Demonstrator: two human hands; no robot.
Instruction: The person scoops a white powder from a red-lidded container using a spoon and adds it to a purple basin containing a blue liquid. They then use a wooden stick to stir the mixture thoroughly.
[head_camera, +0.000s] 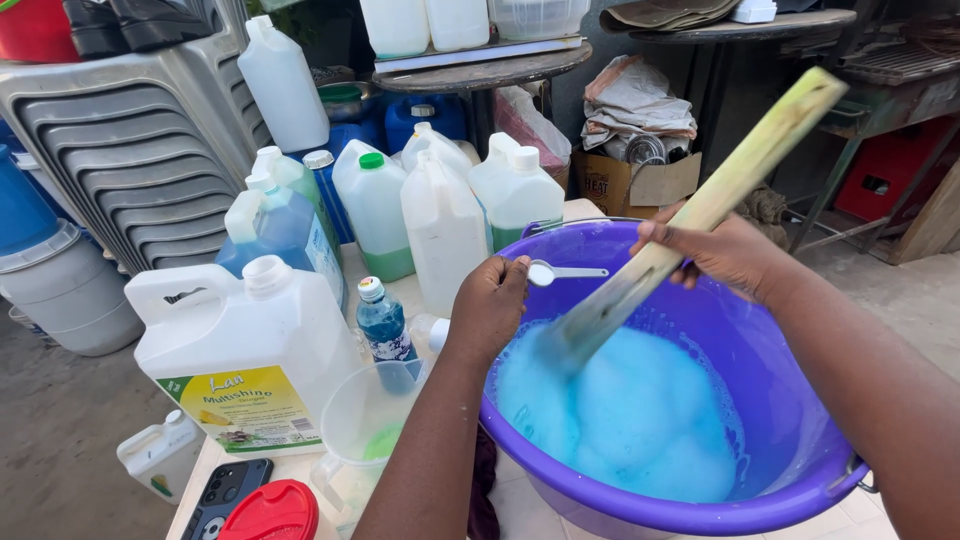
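Note:
A big purple basin holds foamy light-blue liquid. My right hand grips a long pale wooden stick whose lower end is sunk in the foam. My left hand holds a small white measuring spoon level over the basin's near-left rim; the spoon bowl carries white powder.
Several white plastic jugs, some with blue or green liquid, crowd the table left of the basin. A small blue bottle, a clear measuring jug, a phone and a red lid lie near the front. Stacked grey chairs stand at left.

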